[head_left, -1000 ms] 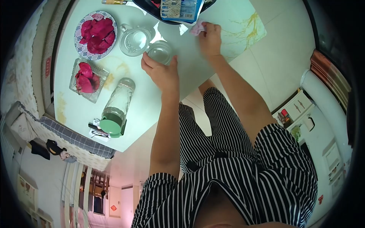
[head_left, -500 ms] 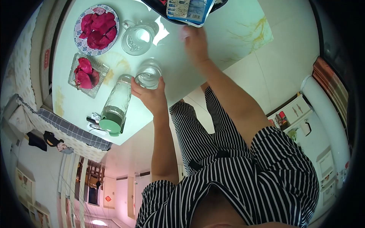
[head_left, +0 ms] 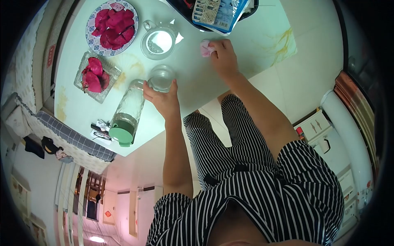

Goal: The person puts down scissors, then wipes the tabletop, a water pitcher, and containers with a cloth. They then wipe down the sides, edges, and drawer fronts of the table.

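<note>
My left hand (head_left: 165, 103) is curled around the near side of a small clear glass (head_left: 161, 77), thumb and fingers on opposite sides. Liquid in the glass is hard to make out. Between the fingers of my right hand (head_left: 225, 60) is a crumpled pink-and-white cloth (head_left: 207, 48), pressed to the tabletop. A clear glass mug (head_left: 158, 43) with a handle stands beyond the small glass. Close to my left fingers is a tall clear bottle with a green lid (head_left: 121, 132).
Pink dragon fruit pieces lie on a patterned plate (head_left: 91, 44), and peels in a square glass dish (head_left: 97, 96). A dark tray (head_left: 254, 9) with blue packets sits at the far edge. Small items (head_left: 101, 130) lie by the bottle on the pale table (head_left: 193, 78).
My right hand has moved nearer and slightly right with the cloth, away from the tray. My left hand stays at the small glass. The whole view has shifted slightly.
</note>
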`<state>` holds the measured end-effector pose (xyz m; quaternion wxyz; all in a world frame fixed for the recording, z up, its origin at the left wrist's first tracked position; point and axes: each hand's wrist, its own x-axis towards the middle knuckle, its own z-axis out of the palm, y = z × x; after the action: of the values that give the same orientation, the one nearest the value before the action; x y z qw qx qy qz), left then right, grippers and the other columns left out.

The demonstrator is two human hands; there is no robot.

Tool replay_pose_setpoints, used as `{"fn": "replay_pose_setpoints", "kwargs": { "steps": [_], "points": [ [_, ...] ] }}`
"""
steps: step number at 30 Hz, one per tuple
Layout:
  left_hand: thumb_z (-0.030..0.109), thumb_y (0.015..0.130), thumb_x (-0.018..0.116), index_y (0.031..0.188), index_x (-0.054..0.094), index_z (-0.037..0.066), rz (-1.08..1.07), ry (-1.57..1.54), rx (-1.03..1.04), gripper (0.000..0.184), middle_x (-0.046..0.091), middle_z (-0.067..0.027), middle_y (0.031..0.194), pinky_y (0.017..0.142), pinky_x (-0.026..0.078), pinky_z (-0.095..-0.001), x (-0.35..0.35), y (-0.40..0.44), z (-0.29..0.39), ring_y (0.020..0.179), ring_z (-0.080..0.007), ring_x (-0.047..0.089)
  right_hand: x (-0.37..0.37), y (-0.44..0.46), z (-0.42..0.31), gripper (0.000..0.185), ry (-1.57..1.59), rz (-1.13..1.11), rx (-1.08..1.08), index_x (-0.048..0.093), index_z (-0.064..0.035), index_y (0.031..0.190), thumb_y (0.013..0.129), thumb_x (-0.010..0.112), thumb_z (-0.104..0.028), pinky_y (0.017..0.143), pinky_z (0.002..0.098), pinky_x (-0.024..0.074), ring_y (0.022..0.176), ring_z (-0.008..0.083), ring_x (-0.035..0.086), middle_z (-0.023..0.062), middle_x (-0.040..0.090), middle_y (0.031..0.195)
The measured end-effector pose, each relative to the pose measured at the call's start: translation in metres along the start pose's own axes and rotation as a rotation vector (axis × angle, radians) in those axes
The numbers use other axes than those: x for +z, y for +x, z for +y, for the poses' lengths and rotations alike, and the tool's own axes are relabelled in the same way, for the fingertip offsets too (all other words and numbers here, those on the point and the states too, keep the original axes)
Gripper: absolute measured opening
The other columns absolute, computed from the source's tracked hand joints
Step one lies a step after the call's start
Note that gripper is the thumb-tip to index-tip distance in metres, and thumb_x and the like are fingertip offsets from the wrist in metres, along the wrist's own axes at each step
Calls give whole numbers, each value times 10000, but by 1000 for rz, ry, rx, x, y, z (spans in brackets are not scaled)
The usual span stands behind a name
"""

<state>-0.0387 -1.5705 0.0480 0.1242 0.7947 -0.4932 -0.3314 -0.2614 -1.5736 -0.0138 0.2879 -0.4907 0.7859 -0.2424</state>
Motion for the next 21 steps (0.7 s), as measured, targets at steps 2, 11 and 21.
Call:
{"fn": "replay_pose_setpoints", "kwargs": {
  "steps": [2,11,21],
  "points": [
    [280,745,867,1504,178,-32,-12,-29,-24,1071,272,-293,1444,1100,376,-469,0,-1,2,1323,-435,387,0,2,-1,245,-6,-10,9,648,-89,1054,822,613,-18,902,416,505,1028,335,575,125,546,1075],
    [204,733,872,1518,179,-42,91,27,313,1076,194,-313,1531,1141,298,-517,-28,-1,88,1418,-480,259,48,22,-42,307,-62,170,-117,650,-77,1073,780,640,15,818,431,508,967,347,562,145,560,1028],
    [144,692,859,1494,310,60,119,-12,358,975,387,-265,1329,1045,399,-452,10,69,112,1215,-440,446,41,37,-38,276,175,158,213,640,-71,1089,825,586,-10,850,417,519,1013,346,592,139,599,1134]
  ]
}}
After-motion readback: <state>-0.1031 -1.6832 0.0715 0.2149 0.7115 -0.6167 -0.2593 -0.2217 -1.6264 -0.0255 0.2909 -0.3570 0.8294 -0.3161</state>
